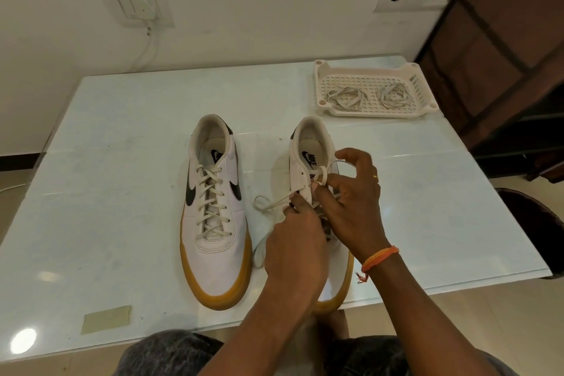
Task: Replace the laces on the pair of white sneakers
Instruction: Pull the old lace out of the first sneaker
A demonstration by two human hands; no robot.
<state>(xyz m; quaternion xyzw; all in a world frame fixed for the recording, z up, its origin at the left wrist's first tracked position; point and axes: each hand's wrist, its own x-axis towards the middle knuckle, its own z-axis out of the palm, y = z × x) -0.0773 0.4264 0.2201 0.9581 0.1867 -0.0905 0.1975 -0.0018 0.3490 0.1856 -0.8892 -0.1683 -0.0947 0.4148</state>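
Two white sneakers with tan soles stand side by side on the table, toes toward me. The left sneaker (pixel 215 217) is fully laced. Both hands work over the right sneaker (pixel 311 143), hiding most of its front. My left hand (pixel 294 241) pinches one strand of its white lace (pixel 270 203), which loops out to the left. My right hand (pixel 351 192) pinches a small loop of the same lace near the top eyelets. Two old laces (pixel 346 98) lie coiled in the tray.
A white perforated plastic tray (pixel 320 70) sits at the table's far right corner. A strip of tape (pixel 106 318) is stuck near the front left edge. The glass-topped table (pixel 122 162) stands against a wall with sockets. A dark chair stands at the right.
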